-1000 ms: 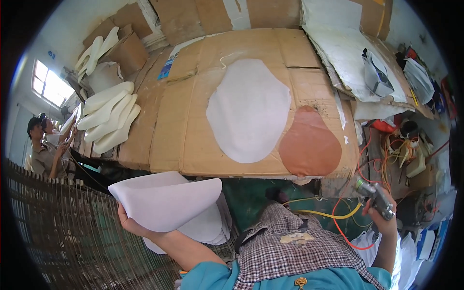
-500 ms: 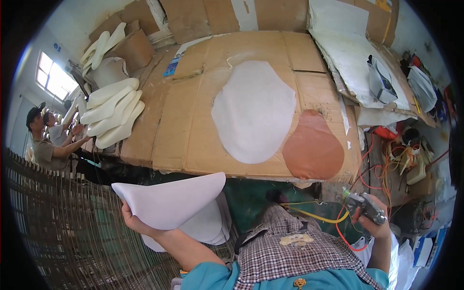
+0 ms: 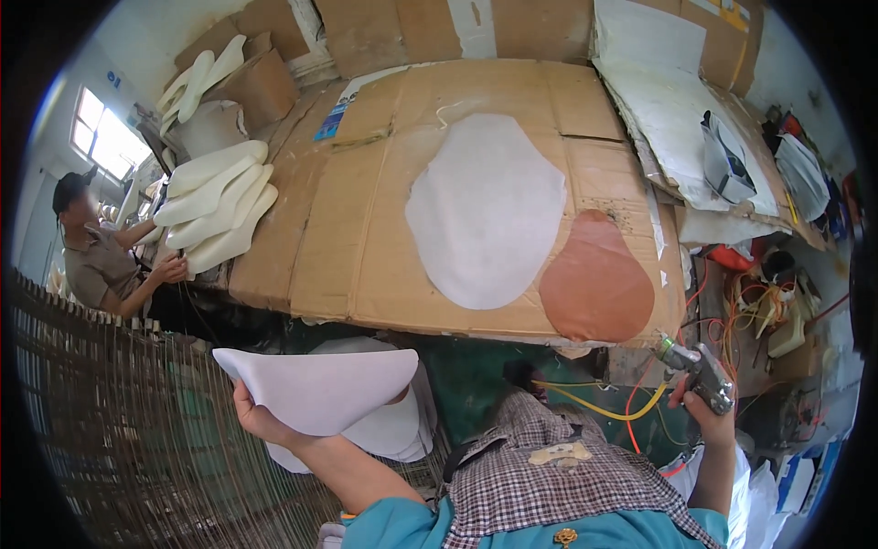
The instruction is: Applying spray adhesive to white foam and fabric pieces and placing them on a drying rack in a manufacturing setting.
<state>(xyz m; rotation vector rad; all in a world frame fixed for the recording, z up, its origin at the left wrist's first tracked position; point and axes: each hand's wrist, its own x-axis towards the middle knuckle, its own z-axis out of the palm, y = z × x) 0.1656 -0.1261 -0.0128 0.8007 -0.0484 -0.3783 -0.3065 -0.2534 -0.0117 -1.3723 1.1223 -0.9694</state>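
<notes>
My left hand is closed on the edge of a curved white sheet, whose far side droops and bends over. Beneath it lie more white sheets in a stack, partly hidden. Off to the right, my right hand wraps round the grip of a metal spray gun; a yellow hose runs near it. On the cardboard-covered table a large whitish cut piece lies flat, beside a smaller reddish-brown, pear-shaped piece.
Cream foam-like shaped pieces are piled at the table's left end, where another person works. A rack of thin rods fills the lower left. Orange hoses tangle at right. A white-covered shelf borders the table.
The held sheet's raised right end has sunk and folded down. My right hand has shifted slightly with the spray gun. At far left, the person has turned and the second person is out of sight.
</notes>
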